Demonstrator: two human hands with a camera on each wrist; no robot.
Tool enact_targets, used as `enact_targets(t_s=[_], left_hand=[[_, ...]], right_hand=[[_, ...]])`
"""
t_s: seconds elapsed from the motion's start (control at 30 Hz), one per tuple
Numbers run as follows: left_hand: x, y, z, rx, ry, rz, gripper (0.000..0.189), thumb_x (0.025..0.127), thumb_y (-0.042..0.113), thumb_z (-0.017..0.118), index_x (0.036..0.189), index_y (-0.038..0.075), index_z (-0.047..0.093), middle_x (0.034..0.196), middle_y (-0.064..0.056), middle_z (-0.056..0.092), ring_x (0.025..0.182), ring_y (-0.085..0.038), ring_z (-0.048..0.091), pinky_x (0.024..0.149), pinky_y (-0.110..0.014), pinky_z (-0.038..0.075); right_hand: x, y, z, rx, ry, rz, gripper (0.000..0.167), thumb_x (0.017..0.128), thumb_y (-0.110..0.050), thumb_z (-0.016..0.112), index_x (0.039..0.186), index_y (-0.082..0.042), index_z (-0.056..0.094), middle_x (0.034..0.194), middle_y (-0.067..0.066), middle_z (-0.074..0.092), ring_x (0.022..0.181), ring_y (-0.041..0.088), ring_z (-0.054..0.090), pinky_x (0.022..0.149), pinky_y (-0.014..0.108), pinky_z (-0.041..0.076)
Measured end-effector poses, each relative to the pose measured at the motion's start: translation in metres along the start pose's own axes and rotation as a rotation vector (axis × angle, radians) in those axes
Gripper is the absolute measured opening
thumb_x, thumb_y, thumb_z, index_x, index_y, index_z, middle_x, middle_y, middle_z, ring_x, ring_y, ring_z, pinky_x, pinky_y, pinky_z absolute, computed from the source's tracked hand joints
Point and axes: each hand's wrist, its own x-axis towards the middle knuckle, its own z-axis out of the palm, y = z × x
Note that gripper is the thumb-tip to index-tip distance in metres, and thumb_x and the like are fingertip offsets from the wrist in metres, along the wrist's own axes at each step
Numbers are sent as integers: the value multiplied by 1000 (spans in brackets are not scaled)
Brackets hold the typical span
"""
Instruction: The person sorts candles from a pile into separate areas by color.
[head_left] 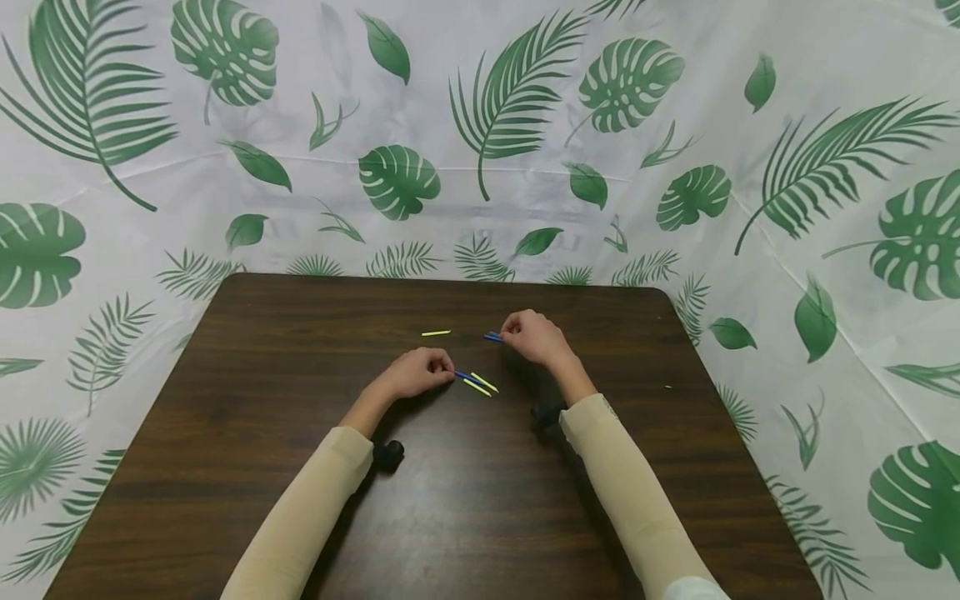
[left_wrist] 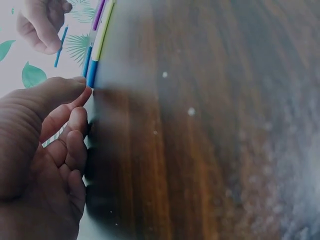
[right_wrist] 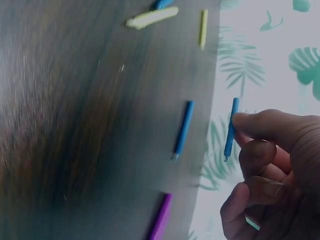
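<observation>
My left hand (head_left: 418, 373) rests low over the table, thumb and index finger pinching the near end of a thin blue stick (left_wrist: 91, 75). Beside that stick lie two yellow sticks (head_left: 483, 383), close together and slanted. Farther back, my right hand (head_left: 536, 337) pinches another blue stick (right_wrist: 231, 130) between thumb and index finger; its lower end has a small pale tip, like a candle's wick. A second blue stick (right_wrist: 184, 130) lies on the table near this hand. A purple stick (right_wrist: 161, 217) is lower in the right wrist view, and the right hand's other fingers are curled.
A separate yellow stick (head_left: 436, 333) lies toward the back of the dark wooden table (head_left: 465, 500). Behind the table hangs a white cloth (head_left: 525, 217) printed with green leaves. A tiny pale speck (head_left: 668, 387) shows on the table's right side.
</observation>
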Motion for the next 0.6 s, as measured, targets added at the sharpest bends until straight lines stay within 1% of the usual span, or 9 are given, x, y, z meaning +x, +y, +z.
enact_targets(t_s=[0.13,0.23,0.43,0.6], left_hand=[[-2,5,0,20,-6,-27,12,106,26,69,110,16,75,90,0,68,72,-14,57,71,-34,46],[-2,10,2,9,-15,-34,12,107,26,68,111,16,75,90,-1,70,70,-14,59,71,-34,47],[0,12,7,-5,-8,-6,11,108,23,67,112,15,74,91,0,70,67,-13,60,69,-34,49],[2,10,8,-4,-34,6,11,107,22,69,113,15,74,94,1,72,74,-12,61,73,-33,50]], right_hand=[[9,5,1,-18,2,24,18,104,-31,69,108,-17,81,99,2,76,85,23,68,77,45,54],[15,8,2,-38,-1,38,18,104,-30,69,108,-17,80,101,2,77,87,23,68,80,47,55],[26,15,8,-47,-18,53,19,104,-30,68,107,-16,80,102,3,76,89,25,67,84,49,55],[33,19,12,-52,-34,64,19,104,-31,68,108,-16,79,103,4,76,90,26,67,85,50,54]])
